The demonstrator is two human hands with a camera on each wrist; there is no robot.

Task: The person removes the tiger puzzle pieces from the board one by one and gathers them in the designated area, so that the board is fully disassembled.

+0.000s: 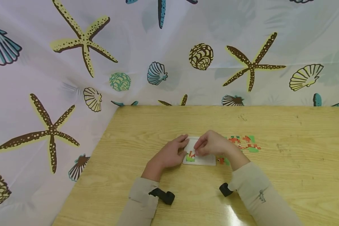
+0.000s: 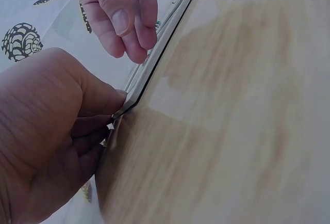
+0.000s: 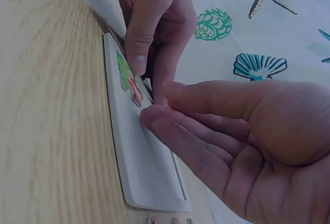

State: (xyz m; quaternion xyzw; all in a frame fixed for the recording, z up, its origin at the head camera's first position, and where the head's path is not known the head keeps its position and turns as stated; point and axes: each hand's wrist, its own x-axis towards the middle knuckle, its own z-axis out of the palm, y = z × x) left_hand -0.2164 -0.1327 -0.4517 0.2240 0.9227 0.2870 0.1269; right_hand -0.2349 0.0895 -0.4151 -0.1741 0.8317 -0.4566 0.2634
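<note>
A white puzzle tray lies on the table, its raised rim showing in the right wrist view. My left hand grips the tray's left side, with the thumb at the near corner and the fingers toward the far one. In the tray's near left part sit joined puzzle pieces, green with red. Over the tray, my right hand is held with loosely bent fingers, their tips beside those pieces. Nothing shows between its thumb and fingers in the right wrist view.
Several loose red and green puzzle pieces lie on the wood-grain table to the right of the tray, some partly behind the right wrist. A patterned curtain with starfish and shells borders the table at the back and left.
</note>
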